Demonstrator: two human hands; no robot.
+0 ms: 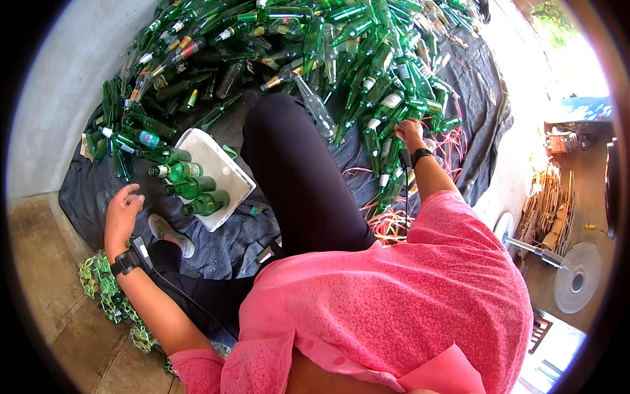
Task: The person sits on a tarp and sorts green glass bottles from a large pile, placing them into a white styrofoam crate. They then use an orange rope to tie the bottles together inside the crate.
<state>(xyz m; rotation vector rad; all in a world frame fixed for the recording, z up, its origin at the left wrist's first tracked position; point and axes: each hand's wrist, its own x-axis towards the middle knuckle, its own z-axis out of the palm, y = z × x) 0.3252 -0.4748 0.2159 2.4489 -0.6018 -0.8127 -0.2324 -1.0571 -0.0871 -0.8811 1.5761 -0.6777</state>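
Note:
My left hand (123, 213) hovers over the dark sheet at the left, its fingers loosely bent and apart with nothing between them. Just to its right, several green glass bottles (190, 188) lie side by side at the left side of a shallow white tray (226, 167), necks toward that hand. My right hand (411, 134) reaches to the right edge of a big heap of green bottles (392, 100). Its fingers are curled in among the bottles; what they grip, if anything, is hidden. A wristband with a small cabled device sits on each wrist.
A clear bottle (316, 108) lies beside my raised knee. Red plastic strips (394, 226) tangle at the heap's right side, and a bundle of green loops (108, 292) lies by my left forearm. A standing fan (577, 279) and stacked wood-like pieces (548, 210) are at far right.

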